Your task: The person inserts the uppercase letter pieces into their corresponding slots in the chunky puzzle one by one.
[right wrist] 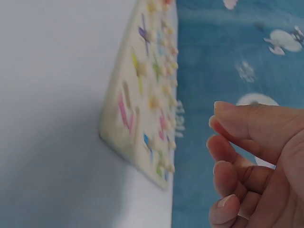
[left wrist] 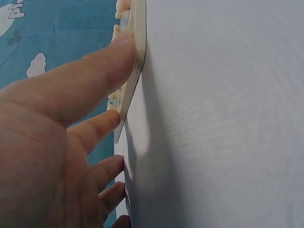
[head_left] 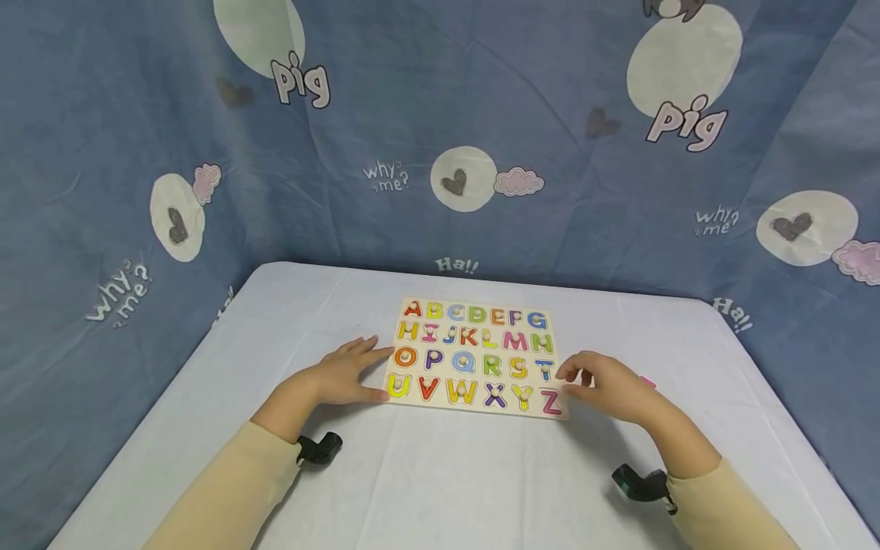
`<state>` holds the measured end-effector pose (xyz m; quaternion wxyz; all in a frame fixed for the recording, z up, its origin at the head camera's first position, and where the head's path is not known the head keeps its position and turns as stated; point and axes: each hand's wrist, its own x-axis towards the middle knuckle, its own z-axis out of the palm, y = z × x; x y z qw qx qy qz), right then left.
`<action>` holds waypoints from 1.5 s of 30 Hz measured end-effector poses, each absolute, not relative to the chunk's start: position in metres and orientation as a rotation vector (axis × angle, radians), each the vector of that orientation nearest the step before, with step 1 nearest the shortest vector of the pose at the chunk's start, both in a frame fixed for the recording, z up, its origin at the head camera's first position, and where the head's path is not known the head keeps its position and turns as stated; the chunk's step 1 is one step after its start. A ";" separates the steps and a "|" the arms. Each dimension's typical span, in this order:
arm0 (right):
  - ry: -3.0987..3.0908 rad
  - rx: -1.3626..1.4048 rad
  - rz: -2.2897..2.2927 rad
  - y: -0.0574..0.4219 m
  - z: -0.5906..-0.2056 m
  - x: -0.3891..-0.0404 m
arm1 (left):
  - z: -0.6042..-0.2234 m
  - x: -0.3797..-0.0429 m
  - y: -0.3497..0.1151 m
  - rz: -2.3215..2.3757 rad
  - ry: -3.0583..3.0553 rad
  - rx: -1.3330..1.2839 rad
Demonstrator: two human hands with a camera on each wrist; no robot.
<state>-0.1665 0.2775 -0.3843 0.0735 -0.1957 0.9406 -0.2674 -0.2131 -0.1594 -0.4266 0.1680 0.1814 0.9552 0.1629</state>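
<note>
A wooden alphabet puzzle board [head_left: 447, 407] lies on the white table, its coloured letters set in rows. Most letter pieces carry a round knob; the pink Z place [head_left: 551, 402] at the near right corner shows none. My left hand [head_left: 344, 374] rests at the board's left side, thumb and index fingertip on its edge and the other fingers spread. My right hand [head_left: 605, 386] hovers by the right edge near the T piece [head_left: 545, 370], fingers loosely bent, with nothing between thumb and fingertips in the right wrist view. Behind the right wrist, a small pink piece [head_left: 648, 382] is partly hidden.
The white-covered table [head_left: 467, 481] ends at a blue printed curtain [head_left: 385, 221] along the back and sides. Each wrist wears a black camera mount, the left one [head_left: 320, 448] and the right one [head_left: 641, 483] both low over the tabletop.
</note>
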 end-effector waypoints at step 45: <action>2.922 -0.120 -0.877 0.396 -0.428 -0.168 | -0.427 -0.212 -0.160 0.470 2.722 0.509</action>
